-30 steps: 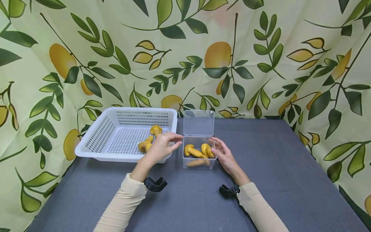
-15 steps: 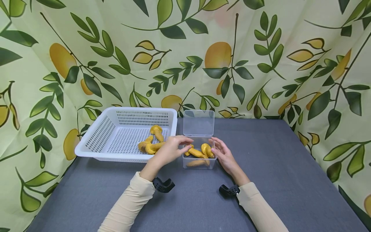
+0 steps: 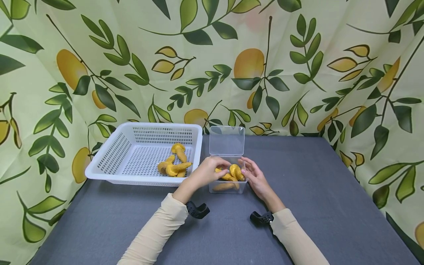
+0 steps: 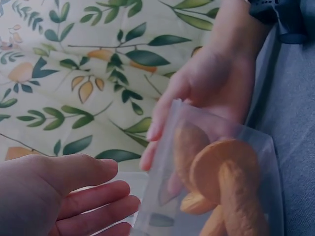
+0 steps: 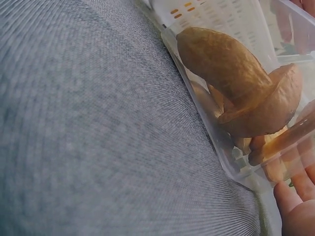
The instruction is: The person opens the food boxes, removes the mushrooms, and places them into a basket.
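Inspection at this moment, logged from my remote station.

**Hands.** The left hand (image 3: 207,172) was over the near left corner of the clear box (image 3: 228,187). Its fingers were loosely extended. In the left wrist view I saw nothing between thumb and fingers, so I recorded it as holding nothing. The right hand (image 3: 255,177) lay against the box's right wall, with straight fingers (image 4: 165,110) touching the plastic rather than wrapped round it. I judged it was steadying the box.

**Box.** It stood on the grey table (image 3: 314,191), just right of the white basket (image 3: 109,173). Its hinged lid (image 3: 227,140) stood upright at the back.

**Contents.**
- 3 yellow mushrooms (image 3: 173,167) lay at the right end of the basket.
- More mushrooms (image 3: 236,171) were piled in the box. I counted at least 2, probably 3, with the left hand covering part of the pile.
- The right wrist view showed 1 cap (image 5: 231,78) pressed close to the near wall.

**Progress.** I judged the work, which was sorting mushrooms between box and basket, to be roughly half done. The mushrooms were split about evenly between the 2 containers. The lid was not yet closed, and no mushroom was in transit. The leaf-print curtain (image 3: 132,55) behind played no part.
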A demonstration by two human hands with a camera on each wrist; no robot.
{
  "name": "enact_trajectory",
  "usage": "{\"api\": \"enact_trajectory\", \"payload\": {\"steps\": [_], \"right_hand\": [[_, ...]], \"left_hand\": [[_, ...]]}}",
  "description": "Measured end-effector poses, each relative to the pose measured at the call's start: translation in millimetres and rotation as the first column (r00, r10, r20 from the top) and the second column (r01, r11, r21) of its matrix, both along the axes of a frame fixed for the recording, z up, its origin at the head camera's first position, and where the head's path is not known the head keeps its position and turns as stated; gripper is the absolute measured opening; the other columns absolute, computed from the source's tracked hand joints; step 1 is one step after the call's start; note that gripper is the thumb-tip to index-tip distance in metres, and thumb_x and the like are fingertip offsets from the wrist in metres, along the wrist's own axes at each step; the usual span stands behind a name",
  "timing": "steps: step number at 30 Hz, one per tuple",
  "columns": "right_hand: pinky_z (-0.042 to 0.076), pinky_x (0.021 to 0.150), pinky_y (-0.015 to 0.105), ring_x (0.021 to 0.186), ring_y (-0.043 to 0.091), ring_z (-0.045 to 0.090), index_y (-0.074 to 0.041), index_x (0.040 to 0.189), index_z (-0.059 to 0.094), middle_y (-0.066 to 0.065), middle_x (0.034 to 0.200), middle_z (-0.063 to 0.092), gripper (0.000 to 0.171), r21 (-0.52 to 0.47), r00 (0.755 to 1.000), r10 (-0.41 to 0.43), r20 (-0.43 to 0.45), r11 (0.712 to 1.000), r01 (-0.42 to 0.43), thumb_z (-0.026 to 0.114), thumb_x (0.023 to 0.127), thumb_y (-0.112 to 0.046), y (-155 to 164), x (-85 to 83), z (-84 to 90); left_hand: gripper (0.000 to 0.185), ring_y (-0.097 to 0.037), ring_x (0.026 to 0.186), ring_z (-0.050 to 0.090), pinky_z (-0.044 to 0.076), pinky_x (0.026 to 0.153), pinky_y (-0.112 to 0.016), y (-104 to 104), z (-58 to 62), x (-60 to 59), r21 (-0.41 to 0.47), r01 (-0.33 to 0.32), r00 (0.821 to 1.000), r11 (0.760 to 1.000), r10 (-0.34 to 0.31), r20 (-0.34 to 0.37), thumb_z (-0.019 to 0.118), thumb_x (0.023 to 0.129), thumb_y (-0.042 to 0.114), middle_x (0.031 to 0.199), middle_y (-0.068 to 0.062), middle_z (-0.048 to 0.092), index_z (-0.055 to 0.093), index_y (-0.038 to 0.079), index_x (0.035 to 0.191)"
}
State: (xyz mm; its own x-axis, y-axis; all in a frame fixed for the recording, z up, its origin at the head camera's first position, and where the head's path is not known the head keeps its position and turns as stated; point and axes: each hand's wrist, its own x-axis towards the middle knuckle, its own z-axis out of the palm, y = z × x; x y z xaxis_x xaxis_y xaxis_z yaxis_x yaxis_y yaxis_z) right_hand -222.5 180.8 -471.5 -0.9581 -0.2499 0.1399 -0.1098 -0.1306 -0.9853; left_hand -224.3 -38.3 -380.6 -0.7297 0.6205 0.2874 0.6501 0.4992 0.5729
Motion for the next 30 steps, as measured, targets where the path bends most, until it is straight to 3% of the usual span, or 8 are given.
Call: {"api": "enact_trajectory", "payload": {"steps": [5,11,15,24,30], "right_hand": [[0.042,0.098,0.006,0.134,0.012,0.039,0.001,0.148,0.022,0.029,0.153,0.024,0.057,0.004,1.0,0.005,0.003,1.0,-0.005,0.048,0.1,-0.015,0.6,0.6,0.2],[0.04,0.098,0.005,0.144,0.036,0.022,0.001,0.148,0.019,0.029,0.156,0.021,0.056,0.017,1.0,0.024,0.006,1.0,-0.024,0.045,0.102,-0.016,1.2,0.1,1.1],[0.037,0.099,0.004,0.147,0.039,0.015,0.0,0.148,0.018,0.027,0.158,0.018,0.055,0.009,0.999,0.034,0.023,0.999,-0.034,0.044,0.102,-0.017,1.4,0.3,1.3],[0.036,0.099,0.004,0.146,0.03,0.019,-0.003,0.148,0.019,0.025,0.158,0.019,0.054,0.018,0.999,0.025,0.032,1.0,-0.025,0.044,0.103,-0.019,0.8,0.2,0.2],[0.039,0.1,0.005,0.131,0.003,0.039,0.0,0.147,0.02,0.028,0.156,0.02,0.054,-0.003,1.0,0.021,0.014,1.0,-0.021,0.044,0.102,-0.017,0.5,-0.4,-1.1]], "left_hand": [[0.024,-0.026,0.099,0.069,0.058,0.089,-0.039,9.3,-5.9,-4.3,-0.02,0.009,0.999,1.0,-0.008,0.042,0.064,0.09,0.008,0.109,-0.015,0.073,0.069,-0.001,0.112],[0.024,-0.027,0.101,0.069,0.058,0.089,-0.038,19.4,-10.4,-8.9,-0.032,0.04,0.998,0.999,-0.038,0.056,0.064,0.09,0.007,0.109,-0.015,0.073,0.069,-0.001,0.112],[0.023,-0.026,0.101,0.069,0.058,0.088,-0.036,24.2,-12.6,-11.4,-0.047,0.048,0.997,0.998,-0.045,0.063,0.066,0.089,0.008,0.107,-0.014,0.073,0.07,0.0,0.11],[0.029,-0.025,0.105,0.067,0.058,0.09,-0.034,29.7,-18.5,-15.3,-0.098,0.022,0.995,0.995,-0.012,0.1,0.07,0.086,0.008,0.112,-0.013,0.072,0.068,0.0,0.114],[0.032,-0.024,0.107,0.067,0.057,0.093,-0.035,34.5,-18.7,-15.5,-0.114,0.026,0.993,0.993,-0.013,0.114,0.073,0.085,0.01,0.115,-0.013,0.072,0.068,0.001,0.115]]}}
